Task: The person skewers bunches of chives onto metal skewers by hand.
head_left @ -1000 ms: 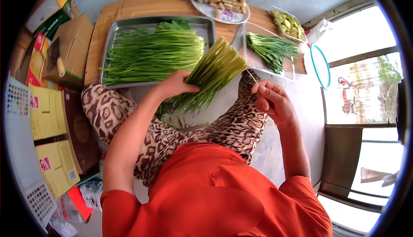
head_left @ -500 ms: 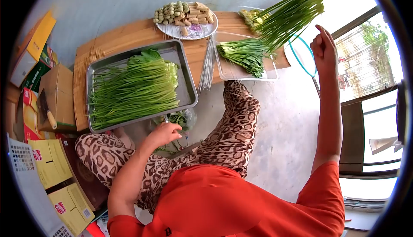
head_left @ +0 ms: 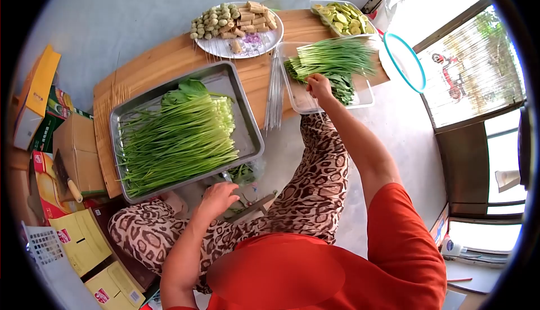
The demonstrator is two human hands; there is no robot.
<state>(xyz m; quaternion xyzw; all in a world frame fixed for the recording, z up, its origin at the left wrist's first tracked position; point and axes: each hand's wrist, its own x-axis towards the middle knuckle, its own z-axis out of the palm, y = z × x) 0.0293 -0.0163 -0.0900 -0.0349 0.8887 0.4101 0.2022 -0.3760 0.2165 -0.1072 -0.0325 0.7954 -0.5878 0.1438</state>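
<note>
My right hand (head_left: 319, 86) is closed in a pinch at the front of the clear plastic container (head_left: 304, 109). A thin skewer seems to run through it, mostly hidden by the fingers. Just beyond lies a bunch of chives (head_left: 337, 56), pale ends to the left, over darker leafy greens (head_left: 342, 89). My left hand (head_left: 218, 200) rests over my lap with loosely bent fingers, holding nothing. It is near the front edge of the grey metal tray (head_left: 247, 136), where many chives (head_left: 177, 136) lie in a flat row with a leafy piece behind.
A plate (head_left: 264, 44) of skewered green balls and tan rolls stands at the back of the wooden table (head_left: 152, 62). Metal skewers (head_left: 274, 93) lie beside the container. Sliced vegetables (head_left: 346, 19) fill a back-right box. A knife (head_left: 70, 180) and cartons (head_left: 79, 141) are at left.
My right hand has swung left and down from the far right, and the chives have gone from the air into the container. The left hand stays low, close to the tray.
</note>
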